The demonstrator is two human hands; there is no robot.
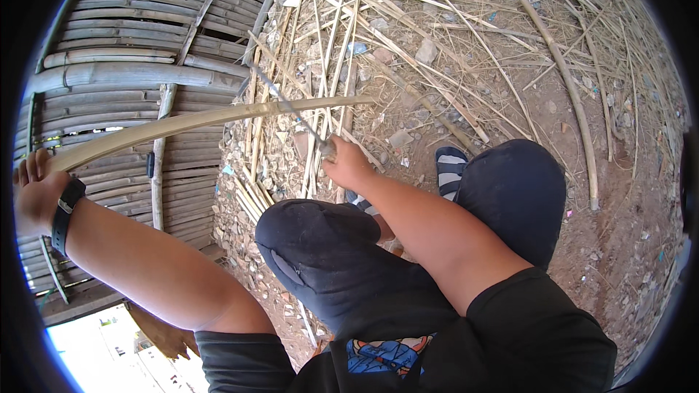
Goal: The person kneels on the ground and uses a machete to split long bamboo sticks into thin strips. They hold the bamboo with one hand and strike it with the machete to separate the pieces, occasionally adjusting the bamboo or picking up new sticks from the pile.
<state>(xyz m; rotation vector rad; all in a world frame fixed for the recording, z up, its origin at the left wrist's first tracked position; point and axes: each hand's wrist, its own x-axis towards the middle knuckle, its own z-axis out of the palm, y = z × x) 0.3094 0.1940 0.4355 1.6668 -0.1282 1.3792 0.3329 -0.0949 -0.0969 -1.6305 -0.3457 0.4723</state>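
My left hand (36,195), out at the far left with a dark watch on its wrist, grips the end of a long split bamboo strip (182,125). The strip runs to the right across the view, and its far end narrows over the littered ground. My right hand (348,166), near the middle, is closed around the handle of a long knife (303,121). Its thin grey blade points up and to the left and crosses the strip in view. Whether the blade touches the strip, I cannot tell.
A bamboo slat wall (116,91) stands at the left. Several thin split bamboo strips (335,51) lie over stones and dirt ahead. A long bamboo pole (568,87) lies on the ground at the right. My bent knees (517,196) are close below my right forearm.
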